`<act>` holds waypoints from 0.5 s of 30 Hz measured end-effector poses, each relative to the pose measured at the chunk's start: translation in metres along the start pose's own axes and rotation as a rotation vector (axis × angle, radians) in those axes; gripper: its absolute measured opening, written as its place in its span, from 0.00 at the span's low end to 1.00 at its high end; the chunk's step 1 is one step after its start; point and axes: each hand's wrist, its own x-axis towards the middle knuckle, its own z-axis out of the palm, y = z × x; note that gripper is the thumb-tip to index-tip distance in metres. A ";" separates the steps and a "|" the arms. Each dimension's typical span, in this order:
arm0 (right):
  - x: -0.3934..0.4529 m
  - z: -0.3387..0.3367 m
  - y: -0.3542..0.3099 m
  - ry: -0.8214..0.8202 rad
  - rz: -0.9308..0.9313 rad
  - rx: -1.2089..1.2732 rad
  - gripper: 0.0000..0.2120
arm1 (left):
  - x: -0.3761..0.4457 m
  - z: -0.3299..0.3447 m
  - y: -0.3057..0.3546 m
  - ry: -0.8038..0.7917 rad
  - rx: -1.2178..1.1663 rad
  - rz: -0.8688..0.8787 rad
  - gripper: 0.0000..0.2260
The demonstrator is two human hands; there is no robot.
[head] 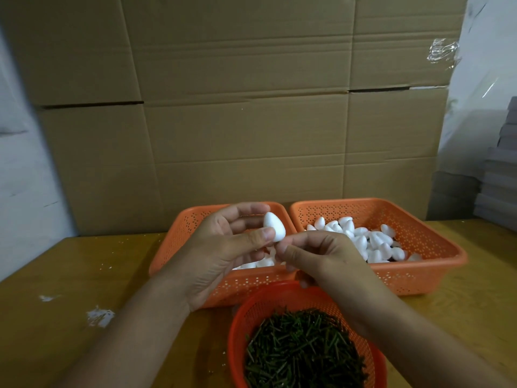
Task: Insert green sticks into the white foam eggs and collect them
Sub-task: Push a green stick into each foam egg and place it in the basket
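holding: the left hand [223, 247] pinches a white foam egg [274, 227] between thumb and fingers, lifted above the left orange basket [179, 247], pointed end down toward the right hand.
right hand: the right hand [316, 256] has its thumb and forefinger pressed together right under the egg's tip, the other fingers curled; whether a green stick sits in that pinch cannot be told, since nothing green shows there.
egg: clear of both baskets, touching only the left hand's fingers and perhaps the right fingertips.
left basket: rectangular, perforated, on the surface [70, 275] behind the hands; a few white pieces [257, 264] lie inside, mostly hidden by the left hand.
right basket: a second orange basket [436, 247] just beside the first, on its right, holding a heap of loose foam eggs [372, 242].
near basket: a round red basket [237, 331] at the near edge, under the right forearm, filled with dark green sticks [302, 351].
surface: yellowish wood, with white crumbs and a scuffed white patch [99, 316] on the left.
far side: a wall of brown cardboard boxes [237, 107] stands behind the baskets; clear plastic wrap [443, 53] and grey stacked sheets [498, 186] on the far right.
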 end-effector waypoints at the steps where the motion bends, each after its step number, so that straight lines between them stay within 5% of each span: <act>1: 0.000 0.000 0.001 -0.011 0.001 0.003 0.05 | 0.000 0.001 -0.001 0.003 0.006 0.000 0.15; 15: -0.002 0.005 0.006 0.081 0.005 0.048 0.06 | -0.001 0.004 -0.005 0.052 0.137 -0.002 0.16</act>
